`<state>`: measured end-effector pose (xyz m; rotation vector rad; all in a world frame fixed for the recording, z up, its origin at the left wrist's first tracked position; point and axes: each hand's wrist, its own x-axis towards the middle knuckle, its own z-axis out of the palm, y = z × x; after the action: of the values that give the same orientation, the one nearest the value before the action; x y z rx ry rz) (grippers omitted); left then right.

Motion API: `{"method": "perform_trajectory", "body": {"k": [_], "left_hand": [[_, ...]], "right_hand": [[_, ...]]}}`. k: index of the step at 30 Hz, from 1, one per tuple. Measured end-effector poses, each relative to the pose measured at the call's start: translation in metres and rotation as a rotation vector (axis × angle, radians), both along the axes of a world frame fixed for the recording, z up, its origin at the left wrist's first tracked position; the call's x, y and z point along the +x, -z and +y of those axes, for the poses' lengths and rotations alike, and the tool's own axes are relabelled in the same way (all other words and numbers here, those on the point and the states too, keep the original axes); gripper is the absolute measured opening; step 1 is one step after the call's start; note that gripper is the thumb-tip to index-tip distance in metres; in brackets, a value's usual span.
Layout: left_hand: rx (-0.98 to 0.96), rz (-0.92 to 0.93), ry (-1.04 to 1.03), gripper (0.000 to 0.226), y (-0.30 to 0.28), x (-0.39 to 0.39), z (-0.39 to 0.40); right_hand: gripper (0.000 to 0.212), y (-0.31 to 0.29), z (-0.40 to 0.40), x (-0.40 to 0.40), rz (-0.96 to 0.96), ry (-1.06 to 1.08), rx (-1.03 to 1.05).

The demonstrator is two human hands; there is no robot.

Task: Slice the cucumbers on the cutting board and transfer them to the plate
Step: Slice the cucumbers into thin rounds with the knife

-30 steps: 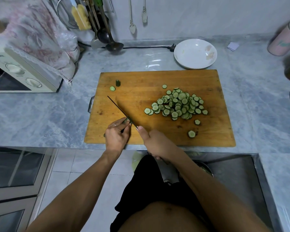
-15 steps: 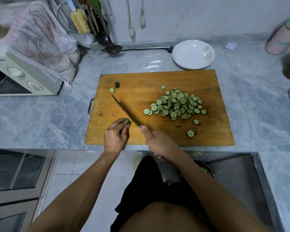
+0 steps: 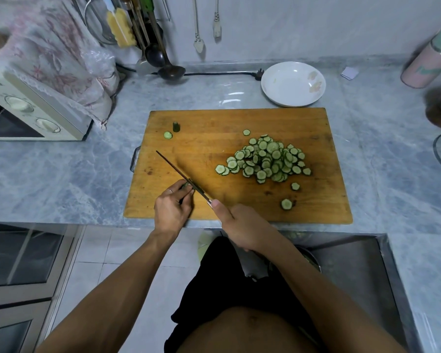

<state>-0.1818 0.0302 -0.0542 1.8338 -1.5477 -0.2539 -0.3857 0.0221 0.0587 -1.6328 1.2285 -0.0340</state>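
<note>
- Sitting at the far left of the grey marble bench (image 3: 61,174), a white microwave (image 3: 33,113) lies partly under a floral cloth (image 3: 56,52).
- Utensils hang on the wall behind, among them a dark ladle (image 3: 171,71).
- The wooden cutting board (image 3: 214,138) lies at the middle of the bench; near its far left corner stand a cucumber end piece (image 3: 176,126) and one pale slice (image 3: 167,135).
- The left hand (image 3: 172,210) pinches a small cucumber stub (image 3: 186,184) with curled fingertips at the board's near left (only a bit of green shows).
- The knife (image 3: 182,176) runs diagonally, its blade right against that stub; the right hand (image 3: 239,225) grips the handle, thumb laid along the top.
- A heap of cucumber slices (image 3: 265,159) sits on the board's right half, with a few strays nearer the front edge.
- The white plate (image 3: 293,84) rests on the bench just behind the board's far right corner.
- A pink canister (image 3: 430,62) stands at the far right.
</note>
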Motion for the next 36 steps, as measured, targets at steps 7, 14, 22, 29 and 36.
{"method": "perform_trajectory", "body": {"k": [7, 14, 22, 29, 36], "left_hand": [[0.008, 0.015, -0.030, 0.021, 0.000, -0.004, -0.001], [0.016, 0.004, -0.023, 0.025, 0.002, -0.002, -0.002], [0.016, -0.016, -0.018, 0.024, 0.001, -0.003, -0.002], [-0.012, -0.092, -0.008, 0.024, -0.001, 0.001, -0.001], [-0.004, 0.000, -0.035, 0.027, -0.004, -0.005, -0.003]], "right_hand": [[0.072, 0.002, -0.003, 0.001, 0.003, -0.007, 0.031], [0.073, 0.007, -0.007, 0.007, -0.003, -0.004, 0.019], [0.070, 0.020, -0.013, 0.023, 0.018, 0.030, 0.020], [0.072, 0.023, -0.019, 0.015, 0.002, 0.086, 0.037], [0.072, 0.022, -0.037, -0.008, 0.020, 0.074, -0.075]]}}
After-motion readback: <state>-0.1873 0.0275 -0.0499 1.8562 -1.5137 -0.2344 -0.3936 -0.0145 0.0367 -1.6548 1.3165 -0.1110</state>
